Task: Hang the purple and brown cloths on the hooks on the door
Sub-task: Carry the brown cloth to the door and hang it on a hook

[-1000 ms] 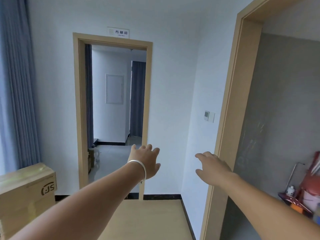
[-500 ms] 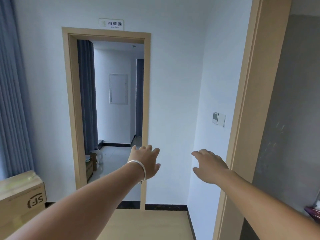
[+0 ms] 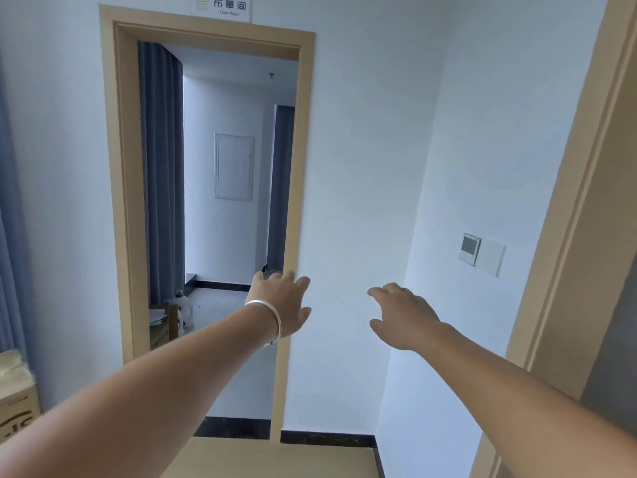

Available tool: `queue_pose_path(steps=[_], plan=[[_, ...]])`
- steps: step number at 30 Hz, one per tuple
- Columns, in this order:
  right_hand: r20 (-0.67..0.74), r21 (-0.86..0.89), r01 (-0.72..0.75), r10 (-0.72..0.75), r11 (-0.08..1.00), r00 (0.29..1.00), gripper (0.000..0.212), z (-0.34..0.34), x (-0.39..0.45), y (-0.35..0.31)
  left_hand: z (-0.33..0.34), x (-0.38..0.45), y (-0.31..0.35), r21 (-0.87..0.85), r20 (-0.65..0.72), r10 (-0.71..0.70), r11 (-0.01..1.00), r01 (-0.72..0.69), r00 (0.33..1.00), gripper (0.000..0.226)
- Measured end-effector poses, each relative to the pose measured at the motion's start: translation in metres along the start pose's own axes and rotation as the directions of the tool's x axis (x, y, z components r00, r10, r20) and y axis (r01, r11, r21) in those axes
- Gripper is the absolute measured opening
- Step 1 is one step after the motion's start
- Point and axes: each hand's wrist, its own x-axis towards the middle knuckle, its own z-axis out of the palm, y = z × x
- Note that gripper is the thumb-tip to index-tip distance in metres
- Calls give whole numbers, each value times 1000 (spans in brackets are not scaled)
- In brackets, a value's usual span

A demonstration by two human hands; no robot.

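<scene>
Both arms were stretched forward at chest height, the left hand (image 3: pixel 281 301), with a silver bangle (image 3: pixel 272 315) at its wrist, and the right hand (image 3: pixel 403 317) each with fingers loosely spread and holding nothing; neither cloth, nor any hook or door leaf, was in view. The step looked like finding the cloths, best done by walking on through the open doorway (image 3: pixel 220 201) under the sign (image 3: pixel 225 6). Compared with a second before, the doorway stood closer and higher, and the red clutter at the right had left view.
</scene>
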Motion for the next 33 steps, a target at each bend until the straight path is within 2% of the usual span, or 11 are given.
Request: queue_pose_path(steps=[9, 15, 20, 24, 28, 33], plan=[[-31, 19, 57, -56, 998, 998, 58, 26, 152, -51, 50, 102, -98, 9, -36, -41, 999, 42, 999, 46], [10, 37, 151, -151, 988, 988, 53, 63, 231, -103, 101, 123, -169, 37, 45, -142, 989, 141, 989, 44], [36, 79, 292, -295, 953, 955, 55, 103, 309, -163, 143, 133, -239, 65, 93, -285, 958, 280, 954, 41], [38, 82, 434, -438, 897, 898, 48, 136, 378, -225, 172, 138, -299, 113, 117, -432, 900, 420, 894, 46], [31, 129, 604, -612, 786, 790, 53, 160, 442, -294, 194, 134, -356, 199, 131, -572, 816, 543, 810, 52], [41, 197, 759, -778, 621, 627, 57, 186, 492, -381, 213, 106, -416, 283, 192, -757, 652, 704, 624, 54]])
